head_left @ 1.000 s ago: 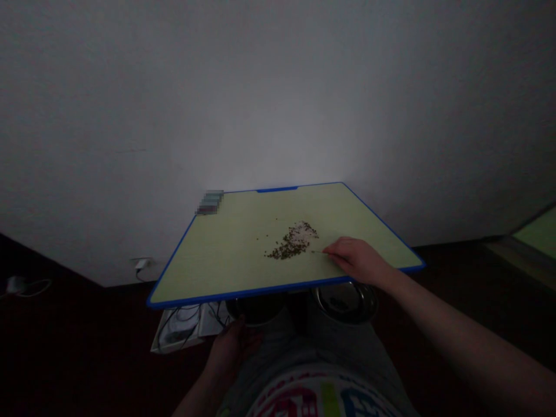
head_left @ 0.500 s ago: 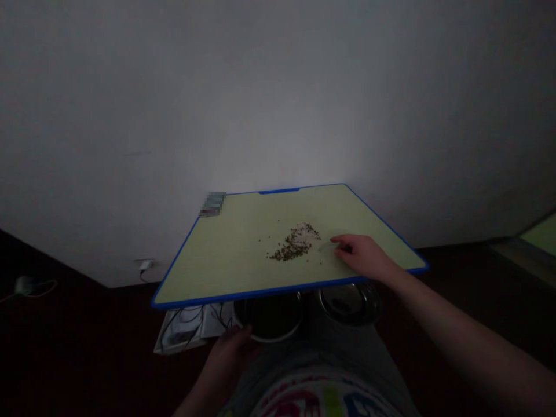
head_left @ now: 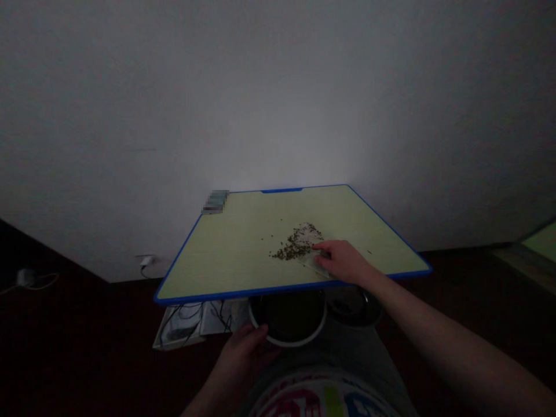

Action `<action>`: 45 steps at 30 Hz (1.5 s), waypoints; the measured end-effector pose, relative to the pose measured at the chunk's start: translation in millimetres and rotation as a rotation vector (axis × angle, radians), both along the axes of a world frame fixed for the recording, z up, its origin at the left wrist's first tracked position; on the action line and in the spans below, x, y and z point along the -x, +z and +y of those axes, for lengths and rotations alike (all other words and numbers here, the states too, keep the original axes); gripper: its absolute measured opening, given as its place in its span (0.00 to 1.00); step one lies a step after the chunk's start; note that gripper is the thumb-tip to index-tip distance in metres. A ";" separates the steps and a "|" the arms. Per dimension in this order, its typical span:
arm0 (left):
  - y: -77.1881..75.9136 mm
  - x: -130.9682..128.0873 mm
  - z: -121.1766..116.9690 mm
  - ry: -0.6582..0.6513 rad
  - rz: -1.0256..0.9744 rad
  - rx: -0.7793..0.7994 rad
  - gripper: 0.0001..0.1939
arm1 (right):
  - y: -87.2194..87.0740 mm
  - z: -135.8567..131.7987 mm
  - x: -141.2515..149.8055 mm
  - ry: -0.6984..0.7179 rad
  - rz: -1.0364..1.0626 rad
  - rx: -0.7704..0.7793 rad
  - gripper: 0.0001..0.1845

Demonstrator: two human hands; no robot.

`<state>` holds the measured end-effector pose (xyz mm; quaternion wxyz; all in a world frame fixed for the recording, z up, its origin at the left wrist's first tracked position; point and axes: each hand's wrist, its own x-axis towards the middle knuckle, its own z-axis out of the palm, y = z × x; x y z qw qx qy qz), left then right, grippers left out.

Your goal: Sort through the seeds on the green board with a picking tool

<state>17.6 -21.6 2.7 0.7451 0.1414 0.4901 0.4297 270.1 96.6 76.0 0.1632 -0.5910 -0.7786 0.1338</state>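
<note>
Dim light; pale wall beyond the far edge of the table [head_left: 234,266], a yellow-green top with a blue border.

Right hand [head_left: 343,262]: comes in over the near edge, toward the near right corner. Index finger reaches forward, its tip at the near right side of the grain heap [head_left: 297,246]; thumb lies below it, a small gap between the two tips. Fingers curled, gripping a thin pale sheet [head_left: 310,262] that sticks out leftward from under the hand, flat or nearly flat to the top. Exact hold on it blurred.

Heap: right of the table's middle, nearer the near edge than the far one. Dark green grains mostly to the left and along the margins, whitish grains in the far right part. A few strays toward the left and far edges. A small dark sliver [head_left: 369,251] lies apart, toward the right edge.

Left hand [head_left: 244,347]: below the near edge. Thumb laid over the rim of a white-rimmed bowl [head_left: 290,343], gripping its left side; other fingers lost in shadow. The bowl sits partly under the near edge, interior dark. Metal bowl [head_left: 376,310] just right of it.

Far left corner: a pixelated item [head_left: 216,202].
</note>
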 end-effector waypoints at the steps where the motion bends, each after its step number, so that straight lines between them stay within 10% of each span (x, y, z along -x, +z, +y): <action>1: 0.4 -0.3 0.2 -0.005 0.000 -0.015 0.05 | 0.2 -0.7 3.2 0.011 0.006 -0.005 0.20; 18: 4.4 -6.9 2.0 -0.029 -0.028 -0.066 0.07 | -4.3 -24.7 24.9 0.257 0.229 0.155 0.17; 24: 7.1 -7.1 0.3 -0.042 -0.060 -0.082 0.10 | -8.4 -27.1 5.1 0.138 0.385 0.021 0.14; 32: 3.9 -1.9 1.4 -0.021 -0.002 -0.062 0.07 | -10.5 -28.9 9.3 0.287 -0.082 -0.299 0.16; 45: 8.8 -2.9 1.8 -0.031 -0.024 -0.066 0.10 | -9.7 -10.0 14.9 0.233 -0.146 -0.281 0.16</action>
